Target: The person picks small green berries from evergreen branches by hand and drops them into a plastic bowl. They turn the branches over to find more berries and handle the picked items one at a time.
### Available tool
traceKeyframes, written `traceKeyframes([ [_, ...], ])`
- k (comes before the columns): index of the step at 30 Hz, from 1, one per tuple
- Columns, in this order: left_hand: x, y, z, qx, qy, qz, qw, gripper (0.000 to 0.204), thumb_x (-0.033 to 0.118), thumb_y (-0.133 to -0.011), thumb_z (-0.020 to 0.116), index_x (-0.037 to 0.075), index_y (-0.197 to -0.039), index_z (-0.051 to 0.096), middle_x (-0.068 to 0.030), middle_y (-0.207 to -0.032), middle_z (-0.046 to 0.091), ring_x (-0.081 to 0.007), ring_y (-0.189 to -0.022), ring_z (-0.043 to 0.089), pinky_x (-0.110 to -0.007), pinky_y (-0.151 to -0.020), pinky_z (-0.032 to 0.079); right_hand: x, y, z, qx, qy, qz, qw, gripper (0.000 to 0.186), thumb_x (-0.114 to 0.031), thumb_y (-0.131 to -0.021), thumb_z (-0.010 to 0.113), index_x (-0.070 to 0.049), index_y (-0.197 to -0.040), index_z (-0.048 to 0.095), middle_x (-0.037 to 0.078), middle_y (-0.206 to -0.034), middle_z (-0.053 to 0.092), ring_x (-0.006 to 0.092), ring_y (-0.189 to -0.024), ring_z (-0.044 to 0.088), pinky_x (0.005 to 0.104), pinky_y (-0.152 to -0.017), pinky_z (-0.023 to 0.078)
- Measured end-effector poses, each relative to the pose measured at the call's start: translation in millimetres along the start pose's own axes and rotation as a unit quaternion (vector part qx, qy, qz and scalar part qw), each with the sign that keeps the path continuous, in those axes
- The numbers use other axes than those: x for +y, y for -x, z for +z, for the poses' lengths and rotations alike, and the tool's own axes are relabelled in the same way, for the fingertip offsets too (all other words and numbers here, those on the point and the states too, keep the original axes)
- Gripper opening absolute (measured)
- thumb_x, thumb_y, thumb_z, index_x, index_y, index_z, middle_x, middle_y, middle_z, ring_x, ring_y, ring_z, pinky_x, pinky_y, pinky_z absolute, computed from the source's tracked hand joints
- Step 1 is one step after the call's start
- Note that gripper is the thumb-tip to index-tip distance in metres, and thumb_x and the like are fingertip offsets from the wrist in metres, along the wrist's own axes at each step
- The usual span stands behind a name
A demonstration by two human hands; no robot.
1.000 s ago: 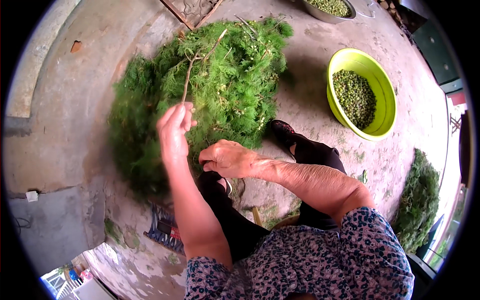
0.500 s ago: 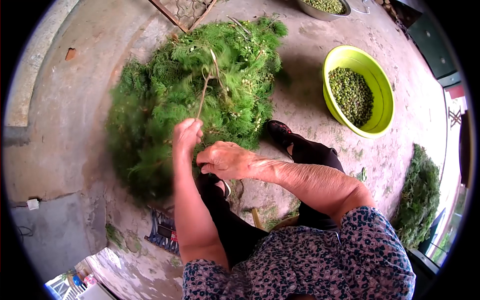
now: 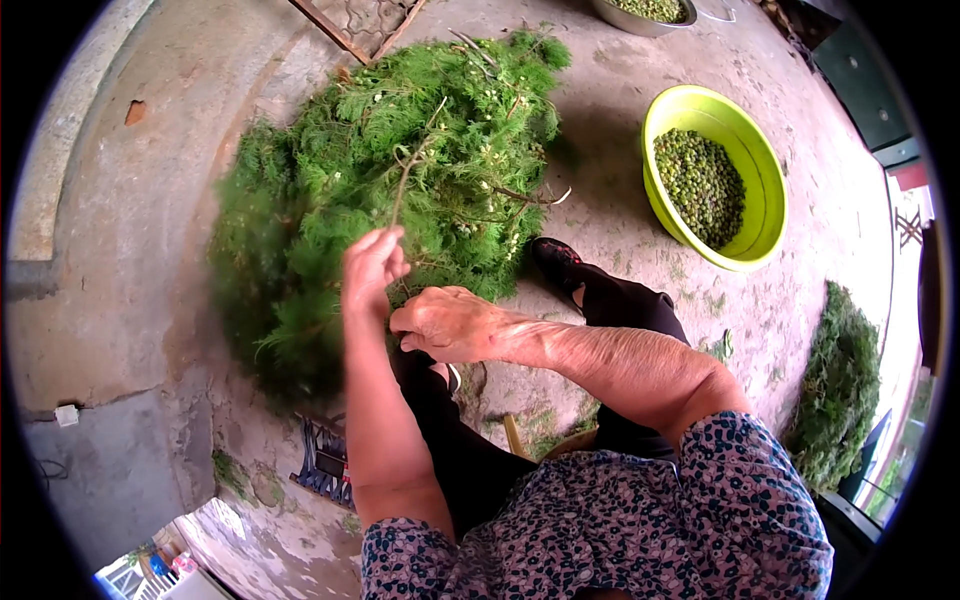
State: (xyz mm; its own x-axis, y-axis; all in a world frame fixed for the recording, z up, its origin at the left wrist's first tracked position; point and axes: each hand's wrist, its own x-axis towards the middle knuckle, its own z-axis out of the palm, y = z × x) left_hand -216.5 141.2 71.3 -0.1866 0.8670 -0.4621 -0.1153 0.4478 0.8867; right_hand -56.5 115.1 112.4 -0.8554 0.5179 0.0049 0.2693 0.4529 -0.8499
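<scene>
My left hand (image 3: pixel 373 268) is closed round the brown stem of a leafy evergreen branch (image 3: pixel 403 188), whose woody end points away from me. Close beside it, slightly nearer and to the right, my right hand (image 3: pixel 452 323) has its fingers curled in; what they hold is hidden. Beneath and beyond both hands spreads a big heap of green feathery branches (image 3: pixel 480 130), dotted with small pale cones. Foliage at the left of the heap is blurred by motion.
A lime-green tub (image 3: pixel 768 190) partly filled with small green cones (image 3: pixel 700 188) stands to the right. Beyond it is a metal basin (image 3: pixel 640 22) with similar cones. More cut greenery (image 3: pixel 835 390) lies at far right. My shoe (image 3: pixel 556 262) is by the heap.
The held stem has shifted slightly, its far end no longer blurred. A twig with a pale tip now shows at the heap's right edge. Both hands stay nearly in place.
</scene>
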Motion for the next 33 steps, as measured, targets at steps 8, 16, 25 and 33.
traceKeyframes([
  [8, 13, 9, 1, 0.006, 0.138, 0.064, 0.988, 0.026, 0.016, -0.09, 0.05, -0.004, -0.106, 0.054, -0.0002, -0.069, 0.05, -0.0089, -0.06, 0.046, -0.027, -0.067, 0.045, -2, 1, -4, 0.009, 0.007, -0.006, 1.0, 0.016, -0.016, -0.075, 0.062, -0.002, -0.08, 0.059, 0.017, -0.075, 0.06, 0.0351, -0.08, 0.06, 0.0448, -0.07, 0.047],
  [16, 3, 1, -17, -0.151, 0.351, 0.08, 0.921, 0.024, 0.018, -0.087, 0.052, 0.001, -0.105, 0.054, -0.0003, -0.061, 0.046, -0.0117, -0.054, 0.043, -0.03, -0.067, 0.043, -1, -5, -3, 0.093, -0.03, 0.032, 0.995, 0.01, -0.015, -0.077, 0.059, -0.006, -0.081, 0.059, 0.015, -0.074, 0.06, 0.0341, -0.076, 0.059, 0.042, -0.068, 0.046],
  [25, 0, 12, 3, -0.147, 0.222, 0.098, 0.959, 0.027, 0.012, -0.079, 0.063, -0.003, -0.101, 0.059, -0.0081, -0.084, 0.061, -0.016, -0.071, 0.054, -0.03, -0.072, 0.043, 17, -18, -41, 0.389, -0.493, 0.187, 0.755, 0.027, -0.01, -0.083, 0.057, 0.006, -0.104, 0.056, 0.009, -0.08, 0.062, 0.016, -0.066, 0.056, 0.0272, -0.057, 0.046],
  [33, 9, 39, 42, -0.171, 0.037, 0.113, 0.978, 0.019, 0.001, -0.076, 0.062, -0.002, -0.094, 0.064, -0.0107, -0.079, 0.065, -0.0164, -0.067, 0.059, -0.027, -0.065, 0.049, 25, -15, -73, 0.416, -0.448, 0.069, 0.789, 0.034, -0.018, -0.086, 0.056, 0.006, -0.11, 0.05, 0.005, -0.076, 0.057, 0.0115, -0.07, 0.053, 0.0251, -0.063, 0.046],
])
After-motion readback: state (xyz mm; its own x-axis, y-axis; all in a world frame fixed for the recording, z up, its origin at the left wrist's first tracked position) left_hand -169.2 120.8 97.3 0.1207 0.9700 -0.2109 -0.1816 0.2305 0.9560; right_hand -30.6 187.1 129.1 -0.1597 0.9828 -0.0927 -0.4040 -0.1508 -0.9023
